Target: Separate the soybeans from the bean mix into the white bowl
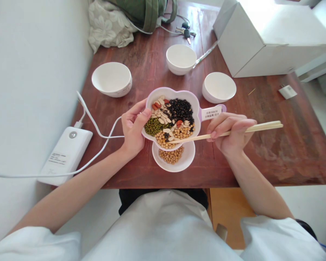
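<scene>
The left hand (134, 127) grips a scalloped dish (197, 108) by its edge. The right hand (232, 131) clasps chopsticks (266, 126), tips at yellow beans (161, 137).

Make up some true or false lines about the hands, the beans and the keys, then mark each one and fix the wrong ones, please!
1. The left hand grips the dish and the right hand holds chopsticks. True.
2. The dish holds only one kind of bean. False: black beans, green beans and yellow beans are all in it.
3. Yellow beans also lie in the small bowl just below the dish in the picture. True.
4. The chopsticks point into the small bowl. False: they point into the dish.
5. Keys lie on the table. True.
6. The keys touch the dish. False: they lie apart, farther back.
</scene>
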{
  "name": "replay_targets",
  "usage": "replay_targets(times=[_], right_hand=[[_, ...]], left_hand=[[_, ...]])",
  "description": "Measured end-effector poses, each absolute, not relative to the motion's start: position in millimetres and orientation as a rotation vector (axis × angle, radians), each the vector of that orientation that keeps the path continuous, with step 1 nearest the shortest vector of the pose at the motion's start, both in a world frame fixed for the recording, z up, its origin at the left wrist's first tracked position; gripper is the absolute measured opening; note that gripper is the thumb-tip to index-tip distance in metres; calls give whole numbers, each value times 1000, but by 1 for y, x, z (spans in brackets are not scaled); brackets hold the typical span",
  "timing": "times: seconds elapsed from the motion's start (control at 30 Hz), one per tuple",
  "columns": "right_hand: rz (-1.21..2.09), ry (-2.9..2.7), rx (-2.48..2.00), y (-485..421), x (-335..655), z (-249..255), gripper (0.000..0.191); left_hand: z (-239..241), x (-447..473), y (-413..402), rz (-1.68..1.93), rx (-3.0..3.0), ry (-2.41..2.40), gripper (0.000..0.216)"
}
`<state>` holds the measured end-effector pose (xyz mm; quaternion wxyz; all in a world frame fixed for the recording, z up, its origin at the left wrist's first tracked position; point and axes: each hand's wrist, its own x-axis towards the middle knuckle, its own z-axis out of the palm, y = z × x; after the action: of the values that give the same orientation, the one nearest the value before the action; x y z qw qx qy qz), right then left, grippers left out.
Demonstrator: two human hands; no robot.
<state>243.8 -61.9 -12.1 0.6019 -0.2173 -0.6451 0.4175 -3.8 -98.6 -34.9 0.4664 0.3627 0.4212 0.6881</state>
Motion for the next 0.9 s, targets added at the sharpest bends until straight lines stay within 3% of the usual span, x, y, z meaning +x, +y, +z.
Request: replay_targets(times=[0.9], right_hand=[[1122, -1356, -484, -63, 240, -16, 64]], left_hand=[[-43, -5, -96, 1734, 966, 976, 31]])
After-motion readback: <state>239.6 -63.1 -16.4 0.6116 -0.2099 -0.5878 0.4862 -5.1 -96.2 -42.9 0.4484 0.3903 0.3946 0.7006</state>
